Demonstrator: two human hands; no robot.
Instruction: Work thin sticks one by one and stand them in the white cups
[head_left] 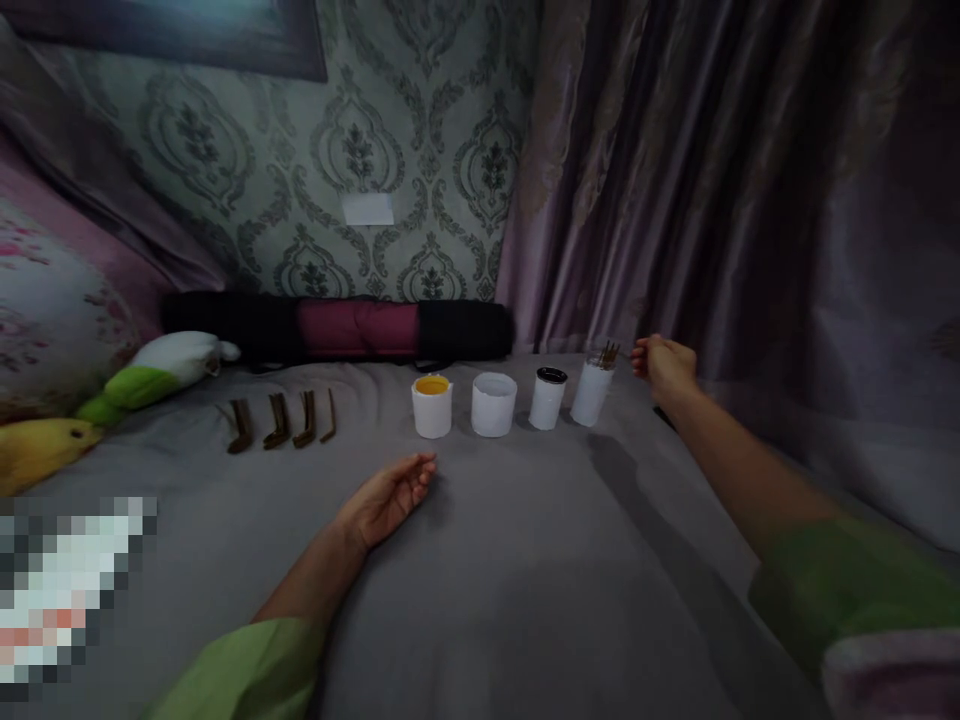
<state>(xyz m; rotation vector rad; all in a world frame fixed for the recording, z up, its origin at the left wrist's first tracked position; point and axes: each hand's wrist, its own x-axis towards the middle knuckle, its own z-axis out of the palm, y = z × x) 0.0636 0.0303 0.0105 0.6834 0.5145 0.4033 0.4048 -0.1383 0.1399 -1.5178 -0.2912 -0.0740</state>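
My left hand point(390, 495) rests on the grey bedsheet point(487, 580), palm up, fingers loosely spread, holding nothing. It lies just in front of a white cup with a yellow rim point(432, 405). My right hand point(664, 365) hovers at the far right with fingers curled in; nothing shows in it. It is right beside a white cup holding thin brown sticks point(594, 388). Between these stand a plain white cup point(493, 403) and a white cup with a black rim point(548, 397).
Several bundles of brown sticks point(281, 422) lie in a row left of the cups. A black and maroon bolster point(337, 330) lies along the wall. Plush toys point(135, 390) sit at the left. A purple curtain point(712, 200) hangs at the right.
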